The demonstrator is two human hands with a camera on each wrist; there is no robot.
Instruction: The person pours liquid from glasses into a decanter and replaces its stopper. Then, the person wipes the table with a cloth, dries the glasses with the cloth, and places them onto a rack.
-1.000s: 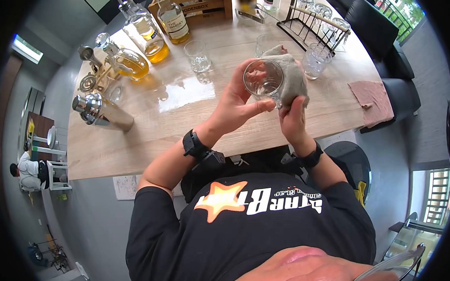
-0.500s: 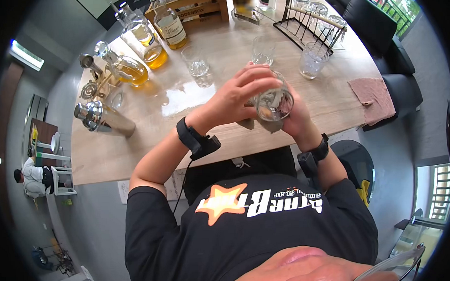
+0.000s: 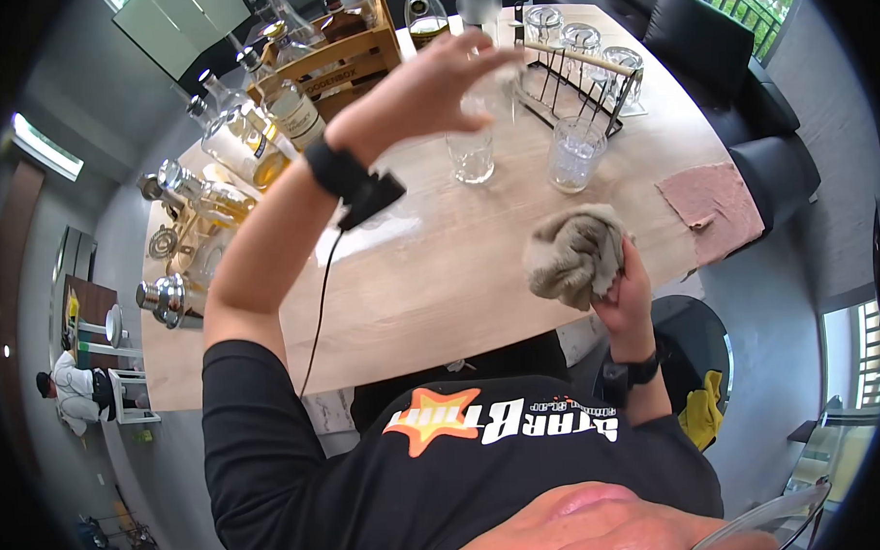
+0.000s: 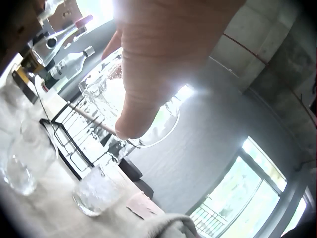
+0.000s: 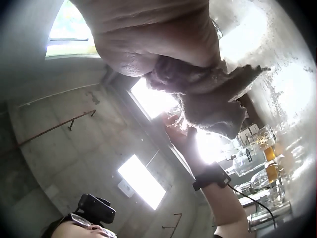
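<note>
My left hand (image 3: 433, 86) is raised over the far part of the table, its fingers spread round a clear glass that is hard to make out there. In the left wrist view the thumb and fingers of that hand (image 4: 153, 59) hold the glass (image 4: 101, 91), its round rim showing beyond the thumb. Nearer my body, my right hand (image 3: 630, 293) grips a bunched grey cloth (image 3: 575, 256). The right wrist view shows this cloth (image 5: 210, 101) hanging from the hand (image 5: 148, 29). Two tumblers (image 3: 473, 159) (image 3: 577, 156) stand on the table between the hands.
A black wire rack (image 3: 560, 96) with several glasses (image 3: 581, 39) is at the back right. Bottles (image 3: 299, 110), a wooden crate (image 3: 344, 70) and a metal shaker (image 3: 169, 299) line the left. A pink cloth (image 3: 711, 207) lies at the right edge.
My hands have moved apart. The left carried the glass forward and away from the cloth; the right stays near the table's front edge with the cloth. The head view has shifted.
</note>
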